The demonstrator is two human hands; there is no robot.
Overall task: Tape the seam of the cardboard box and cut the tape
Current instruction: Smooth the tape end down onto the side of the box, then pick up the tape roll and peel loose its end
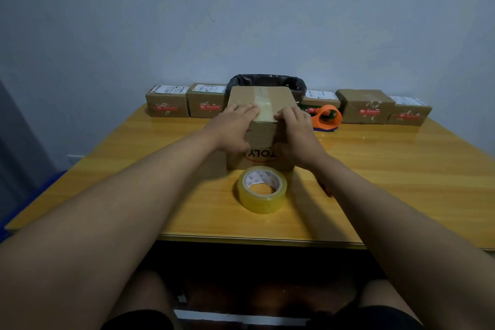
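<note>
A brown cardboard box (276, 99) stands on the yellow wooden table (401, 169), a strip of clear tape (263, 103) running along its top seam toward me. My left hand (233, 126) grips the box's near left top edge, fingers flat on the top beside the tape. My right hand (297, 134) clasps the near right top edge, fingers by the tape's other side. A roll of clear yellowish tape (262, 189) lies flat on the table just in front of the box, apart from both hands.
An orange tape dispenser (328, 116) sits right of the box. Several small sealed cartons (167, 104) line the table's back edge. A bin with a black bag (267, 82) stands behind the box. The table's front edge (262, 238) is close to my knees.
</note>
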